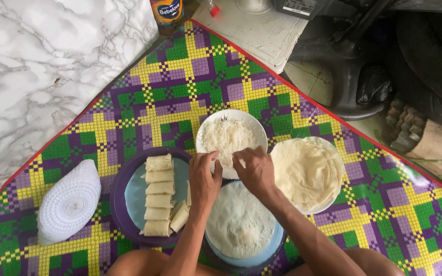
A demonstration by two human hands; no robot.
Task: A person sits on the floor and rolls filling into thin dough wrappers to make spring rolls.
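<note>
Here, left hand (204,176) and right hand (254,168), fingers pinched on fine white noodles (227,137), round white bowl (204,128), thin wrapper (239,222) below.

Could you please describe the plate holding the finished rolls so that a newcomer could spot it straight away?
Start at the checkered mat. Beside the left hand sits a purple plate stacked with pale rolls. It alone holds rolled pieces; the neighbouring dishes hold shredded filling or flat wrappers.
</note>
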